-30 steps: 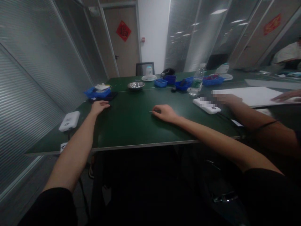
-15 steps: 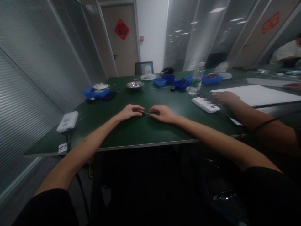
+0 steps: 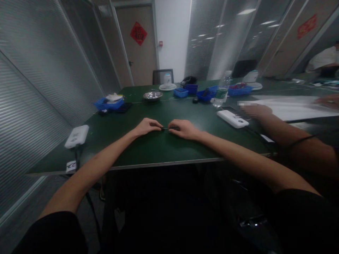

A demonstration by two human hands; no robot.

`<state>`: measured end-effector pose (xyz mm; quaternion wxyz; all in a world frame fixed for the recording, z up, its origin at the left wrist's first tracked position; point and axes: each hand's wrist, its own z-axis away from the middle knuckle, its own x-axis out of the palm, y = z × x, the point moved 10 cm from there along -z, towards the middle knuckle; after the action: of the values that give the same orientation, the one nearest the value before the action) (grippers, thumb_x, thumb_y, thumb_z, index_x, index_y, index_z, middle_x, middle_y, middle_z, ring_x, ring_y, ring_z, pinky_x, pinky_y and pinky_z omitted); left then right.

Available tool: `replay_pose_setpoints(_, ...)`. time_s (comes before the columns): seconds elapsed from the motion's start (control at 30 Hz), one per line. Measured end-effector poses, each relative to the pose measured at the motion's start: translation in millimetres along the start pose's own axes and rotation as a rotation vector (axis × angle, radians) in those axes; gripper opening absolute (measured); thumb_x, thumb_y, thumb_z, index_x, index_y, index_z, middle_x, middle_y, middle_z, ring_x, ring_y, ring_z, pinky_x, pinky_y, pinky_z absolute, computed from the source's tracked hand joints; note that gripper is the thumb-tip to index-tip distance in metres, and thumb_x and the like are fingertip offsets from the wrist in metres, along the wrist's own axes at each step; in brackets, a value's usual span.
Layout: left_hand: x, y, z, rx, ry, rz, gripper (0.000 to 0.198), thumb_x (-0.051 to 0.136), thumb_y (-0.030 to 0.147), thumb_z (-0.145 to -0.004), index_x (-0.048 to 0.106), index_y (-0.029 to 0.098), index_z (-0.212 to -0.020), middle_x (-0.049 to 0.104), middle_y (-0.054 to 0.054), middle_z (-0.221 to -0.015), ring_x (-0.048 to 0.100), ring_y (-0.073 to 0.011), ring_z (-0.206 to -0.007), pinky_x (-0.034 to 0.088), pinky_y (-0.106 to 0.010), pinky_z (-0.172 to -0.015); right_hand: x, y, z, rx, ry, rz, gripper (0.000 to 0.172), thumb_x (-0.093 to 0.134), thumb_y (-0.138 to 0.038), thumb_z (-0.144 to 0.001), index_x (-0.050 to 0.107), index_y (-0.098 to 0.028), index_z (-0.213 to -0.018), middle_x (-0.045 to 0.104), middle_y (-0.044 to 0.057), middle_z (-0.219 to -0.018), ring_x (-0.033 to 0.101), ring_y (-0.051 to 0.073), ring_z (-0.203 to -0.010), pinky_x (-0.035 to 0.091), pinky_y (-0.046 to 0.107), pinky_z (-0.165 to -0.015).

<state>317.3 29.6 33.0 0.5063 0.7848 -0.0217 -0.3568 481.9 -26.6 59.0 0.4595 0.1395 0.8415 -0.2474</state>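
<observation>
Over the green table (image 3: 153, 148), my left hand (image 3: 146, 126) pinches a small dark piece (image 3: 162, 129) between thumb and fingertips. The piece is too small and dark to name. Facing it, my right hand (image 3: 185, 128) is closed on a screwdriver (image 3: 174, 128). Its dark handle lies mostly under my fingers. From the handle a thin metal shaft points left, and its tip meets or nearly meets the dark piece. Both hands stay low, close to the tabletop.
Left stands a white power bank (image 3: 76, 137) with a cable; another white power bank (image 3: 233, 119) lies right. Behind are a metal bowl (image 3: 152, 96), blue trays (image 3: 180, 92) and a water bottle (image 3: 221, 90). At right, another person's hand (image 3: 258, 111) is near white paper (image 3: 288, 106).
My left fingers have closed slightly around the dark piece; my right hand is almost still. At right, the other person's hands and the white paper have shifted.
</observation>
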Motion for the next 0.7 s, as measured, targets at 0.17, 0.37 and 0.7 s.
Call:
replay_pose_setpoints(0.17,-1.8,-4,1,-0.049,-0.003,0.043,0.041,0.088,0.046,-0.079,0.086,0.017,-0.108,0.08,-0.012,-0.109,0.074,-0.0258,-0.1,0.054,-0.04,-0.098,0,-2,1,-0.024,0.013,0.074,0.025,0.057,-0.037,-0.105,0.066,-0.022,-0.124,0.069,0.009,-0.119,0.066,0.022,-0.096,0.049,0.033,-0.082)
replay_pose_setpoints(0.37,6.6,-4,0,-0.05,-0.022,0.088,0.04,0.09,0.046,-0.077,0.086,0.017,-0.106,0.08,-0.012,-0.109,0.074,-0.0264,-0.101,0.054,-0.04,-0.097,3,-11,-1,-0.051,-0.025,0.081,0.026,0.057,-0.037,-0.106,0.066,-0.022,-0.126,0.068,0.009,-0.118,0.065,0.021,-0.092,0.048,0.032,-0.08)
replay_pose_setpoints(0.7,20.9,0,-1,-0.004,-0.08,0.106,0.052,0.088,0.04,-0.081,0.079,0.014,-0.125,0.078,-0.012,-0.109,0.072,-0.0246,-0.099,0.054,-0.038,-0.092,3,-5,-4,-0.002,0.013,0.016,0.027,0.055,-0.039,-0.106,0.067,-0.021,-0.123,0.071,0.009,-0.116,0.068,0.022,-0.099,0.049,0.032,-0.086)
